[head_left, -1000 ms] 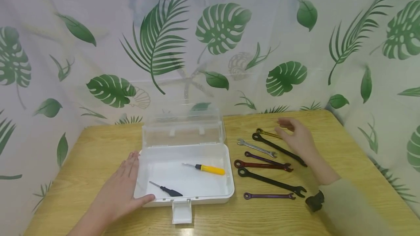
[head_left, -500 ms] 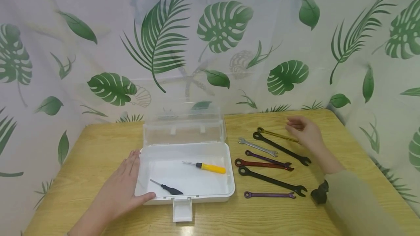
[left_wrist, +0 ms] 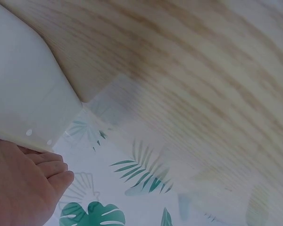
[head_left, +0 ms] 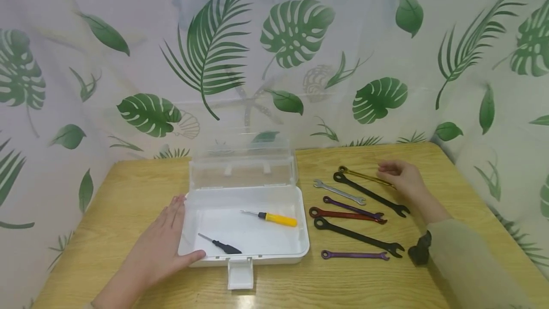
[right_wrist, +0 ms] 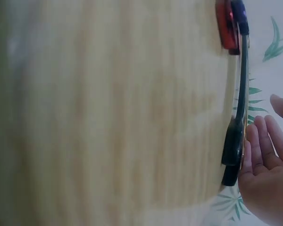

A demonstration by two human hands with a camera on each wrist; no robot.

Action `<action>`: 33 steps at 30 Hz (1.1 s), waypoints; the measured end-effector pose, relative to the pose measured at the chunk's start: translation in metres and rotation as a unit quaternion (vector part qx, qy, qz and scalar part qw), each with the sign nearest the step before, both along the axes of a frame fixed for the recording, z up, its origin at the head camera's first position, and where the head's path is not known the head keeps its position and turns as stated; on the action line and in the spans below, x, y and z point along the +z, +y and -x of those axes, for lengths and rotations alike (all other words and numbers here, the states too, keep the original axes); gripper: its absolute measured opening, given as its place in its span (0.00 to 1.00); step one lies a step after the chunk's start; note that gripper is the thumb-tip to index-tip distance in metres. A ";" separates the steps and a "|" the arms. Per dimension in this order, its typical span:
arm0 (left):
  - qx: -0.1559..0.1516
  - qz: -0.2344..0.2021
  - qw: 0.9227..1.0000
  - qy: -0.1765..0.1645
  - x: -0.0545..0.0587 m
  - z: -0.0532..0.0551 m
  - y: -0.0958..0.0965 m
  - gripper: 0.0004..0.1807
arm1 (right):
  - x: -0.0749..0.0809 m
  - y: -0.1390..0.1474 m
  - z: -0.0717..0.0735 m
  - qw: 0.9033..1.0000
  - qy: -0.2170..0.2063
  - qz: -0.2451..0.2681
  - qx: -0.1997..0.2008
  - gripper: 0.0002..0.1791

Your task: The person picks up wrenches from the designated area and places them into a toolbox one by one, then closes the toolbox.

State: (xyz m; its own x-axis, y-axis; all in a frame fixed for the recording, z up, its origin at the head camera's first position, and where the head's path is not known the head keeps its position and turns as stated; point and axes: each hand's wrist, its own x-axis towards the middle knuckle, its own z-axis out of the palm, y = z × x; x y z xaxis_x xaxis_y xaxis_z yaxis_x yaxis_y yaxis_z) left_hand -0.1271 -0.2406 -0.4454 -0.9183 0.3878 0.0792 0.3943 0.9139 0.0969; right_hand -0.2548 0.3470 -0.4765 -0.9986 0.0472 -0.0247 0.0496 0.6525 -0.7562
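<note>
In the head view my left hand (head_left: 158, 240) rests against the left side of an open white plastic toolbox (head_left: 188, 247), fingers straight, thumb over the front rim. Inside lie a yellow-handled screwdriver (head_left: 279, 219) and a small black screwdriver (head_left: 225, 248). My right hand (head_left: 403, 180) is over the right end of a gold wrench (head_left: 364, 175), the rearmost one on the table. The right wrist view shows that hand's fingers (right_wrist: 269, 136) nearly straight, with the thumb apart. Whether they touch the wrench I cannot tell.
Left of my right hand lie a black wrench (head_left: 371, 194), a silver wrench (head_left: 339, 192), a red wrench (head_left: 343, 214) and several others. The clear lid (head_left: 244, 173) stands raised behind the box. A leaf-print cloth (head_left: 257, 61) hangs behind the wooden table (head_left: 128, 185).
My right hand has moved right along the gold wrench to its far end, uncovering more of it and of the black wrench. My left hand stays at the box.
</note>
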 end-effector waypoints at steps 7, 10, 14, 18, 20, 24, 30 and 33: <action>0.004 -0.001 1.000 -0.009 -0.004 0.002 -0.001 0.69 | -0.005 0.004 0.004 1.000 -0.012 -0.007 0.022 0.26; 0.003 -0.001 1.000 -0.007 -0.006 0.003 -0.001 0.69 | -0.006 0.003 0.004 0.999 -0.019 -0.020 0.027 0.26; 0.001 -0.001 1.000 -0.004 -0.007 0.003 -0.002 0.68 | -0.005 -0.002 0.003 0.998 -0.031 -0.037 0.030 0.24; 0.002 0.000 1.000 -0.003 -0.007 0.003 -0.002 0.68 | -0.005 -0.004 0.004 0.997 -0.023 -0.061 0.033 0.21; 0.003 0.002 1.000 -0.004 -0.006 0.003 -0.002 0.68 | -0.005 -0.005 0.005 0.997 -0.021 -0.068 0.034 0.19; 0.004 0.001 1.000 -0.005 -0.004 0.003 -0.001 0.68 | -0.004 -0.006 0.004 0.997 -0.029 -0.069 0.034 0.15; 0.000 0.001 1.000 0.006 -0.001 0.002 -0.001 0.69 | -0.001 -0.009 0.005 0.996 -0.038 -0.063 0.040 0.14; 0.001 0.002 1.000 0.005 -0.001 0.002 -0.001 0.69 | -0.002 -0.009 0.005 0.997 -0.038 -0.063 0.039 0.15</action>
